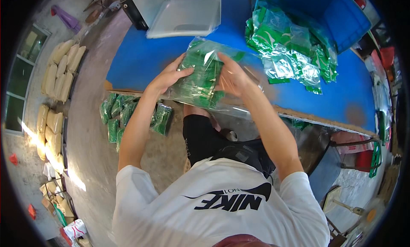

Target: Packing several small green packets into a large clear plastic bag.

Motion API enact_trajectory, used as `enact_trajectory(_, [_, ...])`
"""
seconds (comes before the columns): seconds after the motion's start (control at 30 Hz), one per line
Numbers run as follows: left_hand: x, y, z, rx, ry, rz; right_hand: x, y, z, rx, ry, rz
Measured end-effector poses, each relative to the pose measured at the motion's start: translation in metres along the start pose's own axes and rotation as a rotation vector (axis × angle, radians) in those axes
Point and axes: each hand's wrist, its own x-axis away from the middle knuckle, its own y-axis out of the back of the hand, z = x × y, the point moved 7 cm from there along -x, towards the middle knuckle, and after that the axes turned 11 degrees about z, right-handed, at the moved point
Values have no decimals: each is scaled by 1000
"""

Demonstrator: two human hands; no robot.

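Note:
At the front edge of the blue table, a clear plastic bag (215, 103) surrounds a stack of green packets (197, 78). My left hand (171, 74) grips the left side of the bag, its thumb lying over the front. On the right side my right hand (234, 76) holds the bag and stack, thumb up near the top. Shiny film lies close to the right fingers; whether they are inside or outside the bag I cannot tell. The fingers behind the stack are hidden.
Loose green and clear packets (290, 44) lie in a heap on the blue table (141, 63), beside a blue bin (346, 23). Behind is a pile of clear bags (185, 16). Filled green bags (124, 112) sit on the floor, and tan sacks (60, 70) are stacked at left.

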Motion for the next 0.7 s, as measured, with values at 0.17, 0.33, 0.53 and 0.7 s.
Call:
enact_trajectory(0.17, [0,-1,-18,-204,92,19,59,89,30,504,-78,-540])
enact_trajectory(0.33, [-53,12,-9,134,-38,-18,21,152,42,965,292,-633])
enact_trajectory(0.53, [-69,11,12,315,-60,74,-8,123,60,1177,222,-558])
enact_trajectory(0.7, [-52,5,-2,263,-26,3,21,128,69,1308,219,-762])
